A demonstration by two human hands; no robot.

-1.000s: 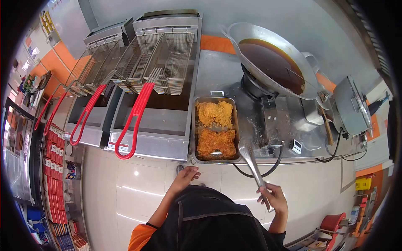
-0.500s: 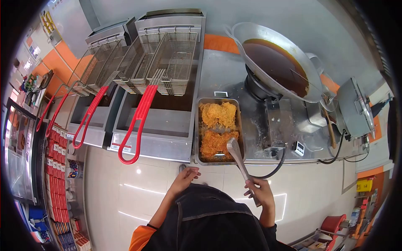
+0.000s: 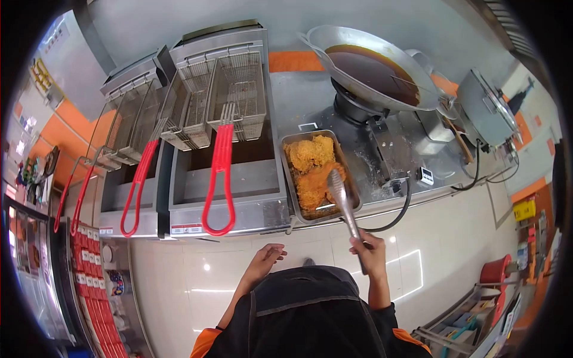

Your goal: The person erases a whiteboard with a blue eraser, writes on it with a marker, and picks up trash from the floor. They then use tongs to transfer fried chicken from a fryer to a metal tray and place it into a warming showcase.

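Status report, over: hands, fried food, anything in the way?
Right hand gripping tongs. Left hand empty, off the tray. Fried food in tray, tongs' tips at front portion, contact unclear. No obstruction visible between them.

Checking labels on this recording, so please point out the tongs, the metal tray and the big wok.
Tongs (image 3: 346, 210): head view, on the metal arms.
Metal tray (image 3: 351, 186): head view, on the inner side wall.
Big wok (image 3: 352, 37): head view, on the bare inner wall, far side.
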